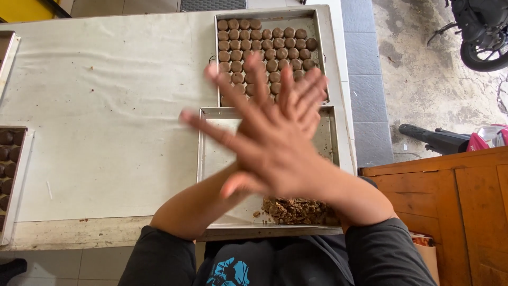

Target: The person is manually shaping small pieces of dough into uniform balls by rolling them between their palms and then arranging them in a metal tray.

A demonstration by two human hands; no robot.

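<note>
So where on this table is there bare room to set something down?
The sheet-covered table is bare between the left edge trays and the two middle trays. The near tray is mostly bare apart from a dough heap. The far tray is crowded with brown rounds.

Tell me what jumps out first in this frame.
The person's crossed hands, the right hand over the left hand, fingers spread and empty, fill the centre above a nearly bare rectangular metal tray. Behind it sits a second metal tray packed with round brown dough balls; a crumbly brown dough heap lies nearest.
</note>
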